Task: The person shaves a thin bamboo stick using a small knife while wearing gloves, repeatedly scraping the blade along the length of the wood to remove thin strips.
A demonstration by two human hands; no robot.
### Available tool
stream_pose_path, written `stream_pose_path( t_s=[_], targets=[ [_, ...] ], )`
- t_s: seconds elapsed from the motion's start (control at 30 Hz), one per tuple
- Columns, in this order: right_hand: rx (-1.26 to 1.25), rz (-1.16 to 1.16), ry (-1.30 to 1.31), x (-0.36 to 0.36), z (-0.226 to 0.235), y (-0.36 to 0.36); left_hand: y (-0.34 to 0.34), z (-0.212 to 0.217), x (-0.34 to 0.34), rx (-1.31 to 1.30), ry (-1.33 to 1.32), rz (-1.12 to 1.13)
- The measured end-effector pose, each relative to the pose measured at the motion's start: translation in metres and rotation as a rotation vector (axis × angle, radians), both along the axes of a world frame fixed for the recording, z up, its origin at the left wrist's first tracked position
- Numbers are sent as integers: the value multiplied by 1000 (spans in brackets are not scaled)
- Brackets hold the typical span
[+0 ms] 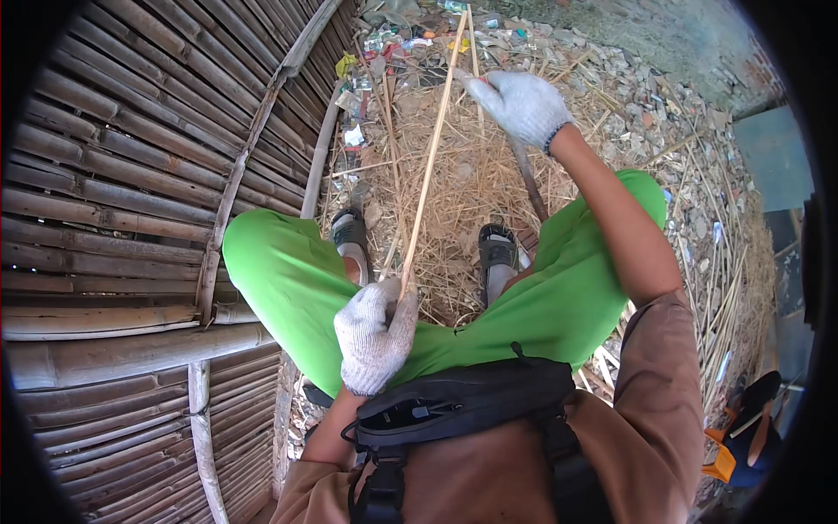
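Note:
A long, pale bamboo strip (pixel 429 166) slants away from my lap toward the far end of the ground. My left hand (pixel 375 336), in a white knitted glove, is closed around its near end, above my left thigh. Farther out, my right hand (pixel 521 106), gloved the same way, has its fingertips closed at the strip's upper part. A small reddish bit shows by those fingers, too small to name. Behind the right hand runs a second thin strip (pixel 475 52). A dark wooden stick (pixel 527 179) leans between that hand and my right knee.
Bamboo slat walling (pixel 113 175) rises close on my left. Straw-like shavings (pixel 458 205) cover the ground between my sandalled feet. Litter (pixel 410 42) and rubble lie farther out, and loose strips (pixel 724 288) are heaped at right. A black waist bag (pixel 454 406) sits across my lap.

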State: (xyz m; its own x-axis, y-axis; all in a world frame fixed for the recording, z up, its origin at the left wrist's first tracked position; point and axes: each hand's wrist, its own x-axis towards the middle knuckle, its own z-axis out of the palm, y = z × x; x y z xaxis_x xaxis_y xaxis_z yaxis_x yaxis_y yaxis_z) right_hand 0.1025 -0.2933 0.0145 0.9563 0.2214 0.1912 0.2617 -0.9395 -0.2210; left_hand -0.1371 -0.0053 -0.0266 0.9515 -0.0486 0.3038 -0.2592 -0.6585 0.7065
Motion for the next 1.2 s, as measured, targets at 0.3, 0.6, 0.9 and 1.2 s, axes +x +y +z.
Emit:
stream_pose_path(
  t_s=[0.3,0.6,0.9,1.2],
  targets=[
    [162,413,-39,-100,-41,47,9,-18,6,-385,275,-48],
    [3,316,-219,-3,11,4,15,-23,4,-603,315,-108],
    [241,-146,-188,117,62,-100,29,-26,-22,-657,404,-97],
    [269,194,-93,-18,25,11,24,-25,-11,-731,418,-48]
  ],
)
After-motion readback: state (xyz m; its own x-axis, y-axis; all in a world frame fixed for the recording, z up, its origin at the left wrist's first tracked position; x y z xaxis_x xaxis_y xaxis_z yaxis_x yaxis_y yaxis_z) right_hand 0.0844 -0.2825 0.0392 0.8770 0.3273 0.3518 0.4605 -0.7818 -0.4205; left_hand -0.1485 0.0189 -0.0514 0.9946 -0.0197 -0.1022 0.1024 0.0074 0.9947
